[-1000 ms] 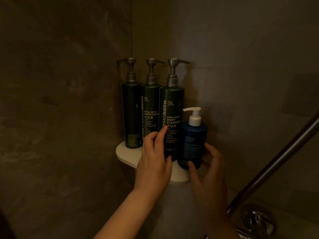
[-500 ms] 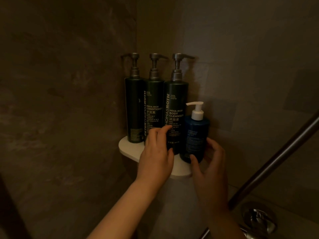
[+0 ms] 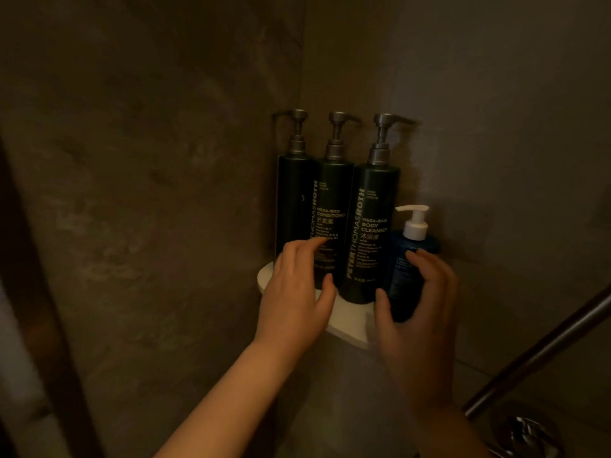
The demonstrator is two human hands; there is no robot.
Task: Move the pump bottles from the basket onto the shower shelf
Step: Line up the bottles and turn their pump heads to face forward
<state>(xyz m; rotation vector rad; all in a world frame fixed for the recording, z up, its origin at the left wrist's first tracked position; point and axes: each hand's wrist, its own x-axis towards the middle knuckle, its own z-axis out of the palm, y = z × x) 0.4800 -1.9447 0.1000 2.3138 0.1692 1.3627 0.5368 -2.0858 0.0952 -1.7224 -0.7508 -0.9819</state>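
Note:
Three tall dark pump bottles stand upright on the white corner shelf (image 3: 350, 322): an unlabelled-looking one (image 3: 291, 200) at the left, the conditioner bottle (image 3: 330, 200) in the middle and the body cleanser bottle (image 3: 370, 226) to its right. A short blue bottle (image 3: 405, 276) with a white pump stands at the shelf's right end. My left hand (image 3: 297, 292) curls around the lower part of the conditioner bottle, fingers touching it. My right hand (image 3: 416, 312) wraps the blue bottle, thumb in front and fingers behind. No basket is in view.
Dark stone walls meet in the corner behind the shelf. A metal bar (image 3: 542, 352) slants up at the lower right, with a chrome fitting (image 3: 525, 431) below it. A dark vertical edge (image 3: 36, 292) runs down the left side.
My left hand has slid left from the body cleanser bottle to the conditioner bottle. My right hand has closed more tightly around the blue bottle. The bottles stand where they were.

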